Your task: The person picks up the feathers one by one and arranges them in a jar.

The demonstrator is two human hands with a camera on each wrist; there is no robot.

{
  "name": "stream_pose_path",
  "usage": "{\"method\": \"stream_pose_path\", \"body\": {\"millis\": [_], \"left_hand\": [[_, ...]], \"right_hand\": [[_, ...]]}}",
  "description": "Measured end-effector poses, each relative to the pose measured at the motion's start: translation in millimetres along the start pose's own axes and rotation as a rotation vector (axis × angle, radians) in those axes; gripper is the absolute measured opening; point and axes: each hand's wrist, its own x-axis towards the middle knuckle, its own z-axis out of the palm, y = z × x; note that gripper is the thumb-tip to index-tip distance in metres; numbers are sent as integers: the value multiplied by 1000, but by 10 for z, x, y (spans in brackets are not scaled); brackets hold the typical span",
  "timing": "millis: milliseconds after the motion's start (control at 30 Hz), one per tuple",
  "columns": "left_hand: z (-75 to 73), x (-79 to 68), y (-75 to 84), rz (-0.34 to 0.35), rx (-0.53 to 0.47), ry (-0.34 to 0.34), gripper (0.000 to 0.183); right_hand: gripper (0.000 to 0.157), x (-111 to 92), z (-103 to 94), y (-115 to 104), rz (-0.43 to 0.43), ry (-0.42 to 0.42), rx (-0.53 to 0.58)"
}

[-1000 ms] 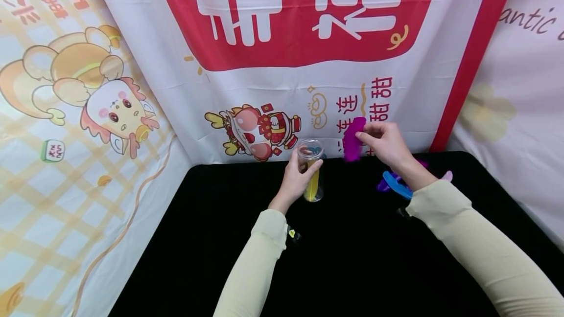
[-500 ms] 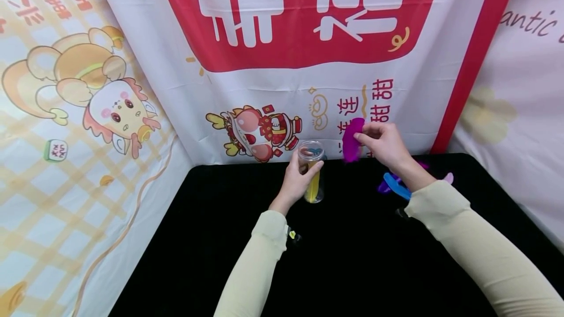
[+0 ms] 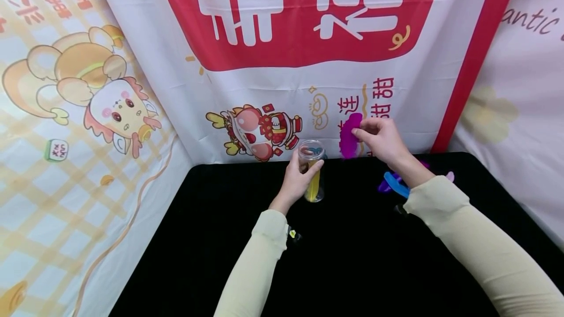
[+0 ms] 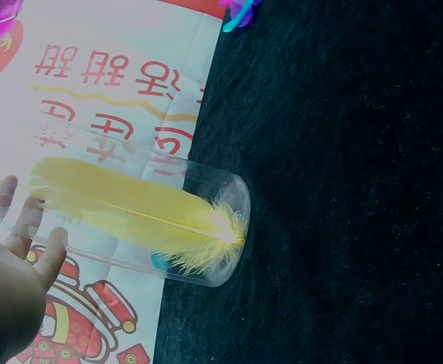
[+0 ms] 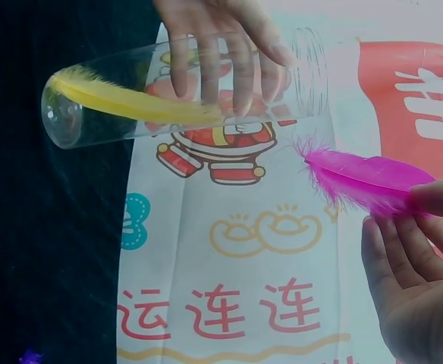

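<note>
My left hand (image 3: 296,180) grips a tall clear jar (image 3: 318,190) around its upper part, upright on the black table. Inside the jar stands a yellow feather (image 4: 138,205), its fluffy end at the bottom. The jar's mouth has a threaded neck and no lid on it. My right hand (image 3: 384,142) pinches a magenta feather (image 5: 366,178) near its tip between thumb and fingers. That feather hangs in the air to the right of the jar's mouth, fluffy end downward, apart from the jar.
Several more feathers lie on the table at the right, partly behind my right wrist, among them a blue feather (image 3: 396,186) and a pale pink one (image 3: 449,176). A white and red printed cloth (image 3: 246,82) hangs right behind the black table (image 3: 335,258).
My right hand has shifted slightly up and to the left with the magenta feather. The left hand and the jar have stayed in place.
</note>
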Motion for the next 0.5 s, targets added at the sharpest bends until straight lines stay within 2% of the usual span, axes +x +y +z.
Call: {"method": "stream_pose_path", "body": {"millis": [400,433,500], "left_hand": [[-11,8,-7,3,-3,-4,69],[-19,-5,42,-6,-10,-15,69],[-20,-2,39,-6,-13,-17,69]], "right_hand": [[25,44,45,-89,3,12,23],[25,41,52,-103,3,14,19],[25,40,66,-128,7,19,23]]}}
